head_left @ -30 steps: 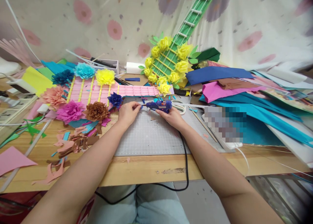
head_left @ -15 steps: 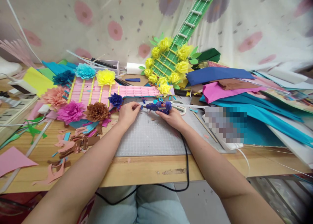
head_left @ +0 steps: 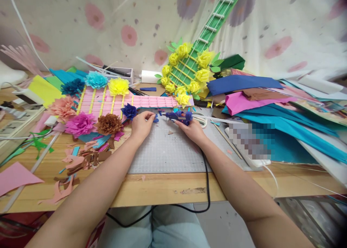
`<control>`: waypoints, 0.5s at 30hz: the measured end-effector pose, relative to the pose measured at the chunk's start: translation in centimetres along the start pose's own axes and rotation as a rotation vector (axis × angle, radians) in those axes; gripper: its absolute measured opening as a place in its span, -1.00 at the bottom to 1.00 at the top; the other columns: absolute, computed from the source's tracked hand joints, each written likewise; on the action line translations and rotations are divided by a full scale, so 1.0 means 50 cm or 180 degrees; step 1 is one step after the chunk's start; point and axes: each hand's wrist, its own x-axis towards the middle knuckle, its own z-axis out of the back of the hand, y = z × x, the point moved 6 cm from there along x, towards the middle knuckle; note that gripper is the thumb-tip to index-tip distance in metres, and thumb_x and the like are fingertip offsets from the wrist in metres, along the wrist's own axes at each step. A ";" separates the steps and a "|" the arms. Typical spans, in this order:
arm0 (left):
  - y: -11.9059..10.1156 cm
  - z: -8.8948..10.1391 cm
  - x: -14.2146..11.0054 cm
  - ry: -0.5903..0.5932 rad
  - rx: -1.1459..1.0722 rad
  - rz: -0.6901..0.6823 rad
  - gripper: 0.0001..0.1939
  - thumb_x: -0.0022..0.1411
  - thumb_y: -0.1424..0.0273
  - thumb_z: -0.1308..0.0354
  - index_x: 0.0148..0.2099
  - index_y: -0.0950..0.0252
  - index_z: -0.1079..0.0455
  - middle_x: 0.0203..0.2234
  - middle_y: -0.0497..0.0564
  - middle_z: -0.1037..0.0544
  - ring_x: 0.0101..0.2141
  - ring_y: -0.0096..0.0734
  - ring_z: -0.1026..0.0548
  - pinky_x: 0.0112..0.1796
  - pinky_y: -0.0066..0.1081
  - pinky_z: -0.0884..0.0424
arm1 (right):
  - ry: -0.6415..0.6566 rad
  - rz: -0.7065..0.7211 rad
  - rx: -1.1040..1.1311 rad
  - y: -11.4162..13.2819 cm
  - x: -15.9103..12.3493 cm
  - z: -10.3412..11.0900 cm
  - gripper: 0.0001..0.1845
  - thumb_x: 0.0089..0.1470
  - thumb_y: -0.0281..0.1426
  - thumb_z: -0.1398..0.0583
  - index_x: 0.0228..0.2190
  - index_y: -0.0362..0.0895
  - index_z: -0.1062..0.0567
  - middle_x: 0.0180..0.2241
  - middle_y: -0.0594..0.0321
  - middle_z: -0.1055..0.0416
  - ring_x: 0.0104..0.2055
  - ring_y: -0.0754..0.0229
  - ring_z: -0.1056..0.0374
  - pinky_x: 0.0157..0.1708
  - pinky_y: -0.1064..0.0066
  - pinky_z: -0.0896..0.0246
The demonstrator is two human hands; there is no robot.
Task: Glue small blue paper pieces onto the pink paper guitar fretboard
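My right hand point(head_left: 192, 129) is wrapped round a blue hot glue gun point(head_left: 179, 116), its nozzle pointing left. A black cord point(head_left: 208, 183) runs down from it over the table edge. My left hand point(head_left: 142, 125) pinches a small dark blue paper piece point(head_left: 155, 118), a short gap from the nozzle. Just left of that hand lies a dark blue paper flower point(head_left: 129, 111). It sits against a pink paper guitar point(head_left: 108, 100) with yellow strips and strings, edged with a brown flower point(head_left: 109, 124), a magenta flower point(head_left: 80, 124) and a yellow flower point(head_left: 118, 86).
Under my hands is a grey cutting mat point(head_left: 165, 154). Paper scraps point(head_left: 84, 159) litter the wood at left. A green guitar with yellow roses point(head_left: 189, 69) leans at the back. Scissors point(head_left: 201, 121) lie behind the glue gun. Coloured paper sheets point(head_left: 271, 111) are piled at right.
The glue gun's nozzle has drawn back slightly to the right, away from the blue paper piece. My left hand still pinches that piece in nearly the same place.
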 end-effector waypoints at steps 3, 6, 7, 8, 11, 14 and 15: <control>-0.009 0.009 -0.004 -0.0136 -0.0008 -0.0071 -0.82 0.14 0.32 -0.08 -0.30 0.25 -0.48 -0.39 -0.01 -0.59 -0.36 -0.40 -0.49 -0.27 -0.42 -0.33 | -0.0270 -0.0247 -0.0158 -0.011 0.010 0.007 -0.44 -0.07 0.04 -0.15 -0.23 -0.16 -0.52 -0.29 0.04 -0.52 -0.19 -0.04 -0.42 -0.21 0.20 -0.27; -0.021 0.019 -0.010 -0.0343 0.0004 -0.0256 -0.81 0.15 0.32 -0.05 -0.28 0.27 -0.46 -0.39 0.00 -0.57 -0.35 -0.40 -0.48 -0.27 -0.42 -0.32 | -0.0227 -0.0394 -0.0392 -0.010 0.016 0.007 -0.37 -0.07 0.08 -0.14 -0.19 -0.18 -0.50 -0.27 -0.01 -0.50 -0.17 -0.09 -0.41 -0.23 0.19 -0.26; -0.027 0.023 -0.012 -0.0419 0.0000 -0.0340 -0.81 0.16 0.32 -0.04 -0.28 0.27 -0.45 -0.39 0.00 -0.56 -0.35 -0.41 -0.47 -0.27 -0.42 -0.32 | -0.0195 -0.0418 -0.0453 -0.008 0.016 0.007 -0.37 -0.07 0.08 -0.14 -0.18 -0.18 -0.49 -0.27 -0.02 -0.50 -0.17 -0.09 -0.41 -0.23 0.18 -0.26; -0.033 0.027 -0.014 -0.0490 -0.0013 -0.0426 -0.81 0.17 0.33 -0.03 -0.27 0.28 -0.43 -0.40 0.00 -0.55 -0.35 -0.42 -0.47 -0.26 -0.43 -0.33 | -0.0179 -0.0423 -0.0483 -0.005 0.016 0.008 -0.37 -0.07 0.07 -0.14 -0.16 -0.18 -0.48 -0.26 -0.02 -0.49 -0.16 -0.09 -0.41 -0.22 0.18 -0.26; -0.052 0.053 -0.013 -0.0718 -0.0090 -0.0622 -0.83 0.18 0.35 -0.01 -0.27 0.27 -0.41 -0.39 -0.02 -0.53 -0.35 -0.45 -0.45 -0.26 -0.45 -0.33 | -0.0265 -0.0340 -0.0439 0.005 0.009 0.016 -0.39 -0.08 0.05 -0.16 -0.16 -0.17 -0.46 -0.26 0.00 -0.48 -0.18 -0.05 -0.40 -0.23 0.20 -0.25; -0.053 0.108 0.001 -0.1118 -0.0168 -0.0632 -0.85 0.17 0.35 -0.02 -0.27 0.24 -0.39 -0.35 -0.01 -0.50 -0.34 -0.45 -0.44 -0.27 -0.43 -0.34 | -0.0637 -0.0101 -0.0562 0.017 -0.007 0.039 -0.39 -0.12 0.07 -0.18 -0.21 -0.17 -0.44 -0.26 -0.01 -0.44 -0.18 -0.05 -0.36 -0.22 0.20 -0.23; -0.046 0.131 0.007 -0.1263 -0.0174 -0.0590 -0.86 0.17 0.35 -0.03 -0.27 0.23 -0.38 -0.33 -0.01 -0.50 -0.34 -0.44 -0.44 -0.27 -0.43 -0.34 | -0.0807 -0.0030 -0.0683 0.022 -0.015 0.048 -0.40 -0.14 0.08 -0.18 -0.24 -0.17 -0.42 -0.27 -0.02 -0.43 -0.17 -0.05 -0.35 -0.22 0.19 -0.21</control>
